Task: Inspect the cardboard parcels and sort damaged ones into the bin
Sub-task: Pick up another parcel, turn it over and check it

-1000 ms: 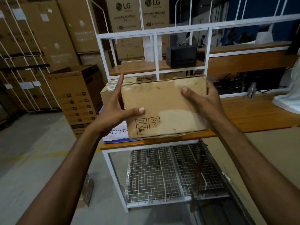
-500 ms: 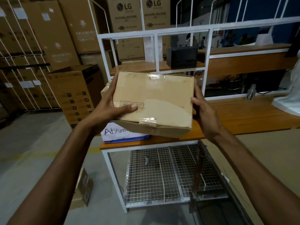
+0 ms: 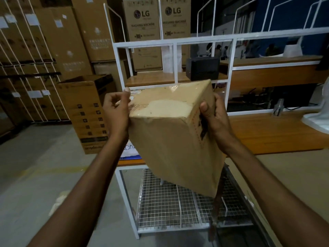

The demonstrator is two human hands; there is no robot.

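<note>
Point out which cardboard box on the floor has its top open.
The brown box with printed icons, standing left of the white shelf frame. Its top flaps are up; the LG washing machine cartons behind are sealed.

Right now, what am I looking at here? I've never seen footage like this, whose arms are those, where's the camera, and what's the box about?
There is no machine here. The camera sits on a person's head, looking forward and down, so the two bare arms are the wearer's own. The left hand and right hand grip a brown cardboard parcel by opposite sides, tilted in the air, one corner pointing down, as if it is being inspected. A pale scuffed patch shows on its upper face. Behind it stands a white-framed workbench with a wooden top, a wire mesh shelf underneath, and a black device on the upper shelf. Large cartons are stacked beyond.
</note>
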